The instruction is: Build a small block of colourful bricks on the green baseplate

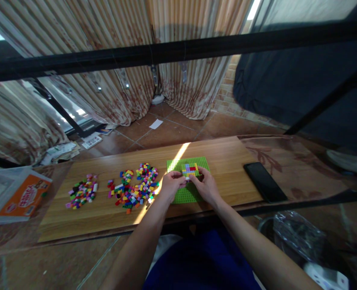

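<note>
A green studded baseplate (pixel 187 194) lies on the wooden board. On its middle sits a small flat build of toy building bricks (pixel 192 169), in yellow, red, light blue and white. My left hand (pixel 172 186) is closed at the build's near left corner, its fingertips beside a small white brick (pixel 187 178). My right hand (pixel 207 186) grips the build's right side, thumb at the near edge and fingers curled round the far right. The fingertips hide part of the build, so I cannot tell whether a loose brick is between them.
Loose coloured bricks lie in a large pile (pixel 136 189) and a smaller pile (pixel 83 192) to the left. A clear plastic box (pixel 7 197) with an orange label stands at far left. A black phone (pixel 265 181) lies right. A dark metal bar (pixel 178 50) crosses beyond the board.
</note>
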Tool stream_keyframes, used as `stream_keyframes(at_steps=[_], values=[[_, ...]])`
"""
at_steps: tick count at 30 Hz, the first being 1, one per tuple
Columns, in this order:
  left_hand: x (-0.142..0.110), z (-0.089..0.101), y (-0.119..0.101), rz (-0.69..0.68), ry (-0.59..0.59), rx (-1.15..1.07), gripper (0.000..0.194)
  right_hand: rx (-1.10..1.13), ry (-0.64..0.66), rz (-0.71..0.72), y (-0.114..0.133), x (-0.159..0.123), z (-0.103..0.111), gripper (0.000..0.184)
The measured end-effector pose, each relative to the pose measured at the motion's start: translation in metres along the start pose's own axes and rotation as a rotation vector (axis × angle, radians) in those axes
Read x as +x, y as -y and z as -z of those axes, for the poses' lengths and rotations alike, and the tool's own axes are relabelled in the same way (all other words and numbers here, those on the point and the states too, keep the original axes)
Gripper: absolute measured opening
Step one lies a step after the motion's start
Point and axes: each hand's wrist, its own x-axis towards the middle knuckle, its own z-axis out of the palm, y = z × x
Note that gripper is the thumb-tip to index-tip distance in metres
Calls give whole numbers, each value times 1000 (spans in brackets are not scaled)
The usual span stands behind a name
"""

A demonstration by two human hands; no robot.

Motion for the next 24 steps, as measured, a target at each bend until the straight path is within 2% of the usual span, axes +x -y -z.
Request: stream_keyframes(at_steps=[8, 10, 14, 17, 20, 24], values=[[-3, -3, 2, -24, -23, 47, 22, -8, -29, 25, -2, 0, -3, 51], [-5, -4, 1, -31, -33, 43, 25, 86, -3, -6, -2, 2, -2, 53], [-13, 1, -8, -55, -34, 25, 25, 421, 49, -127, -1, 4, 10, 57], [-26, 16, -18, -77, -29, -31, 26, 535, -61, -202, -3, 2, 25, 56], [-43, 42, -24, -105, -18, -48, 28, 565, -142, -234, -6, -4, 37, 52], [-65, 87, -21, -103, -164, -61, 37, 529, -156, -200, -3, -14, 40, 47]])
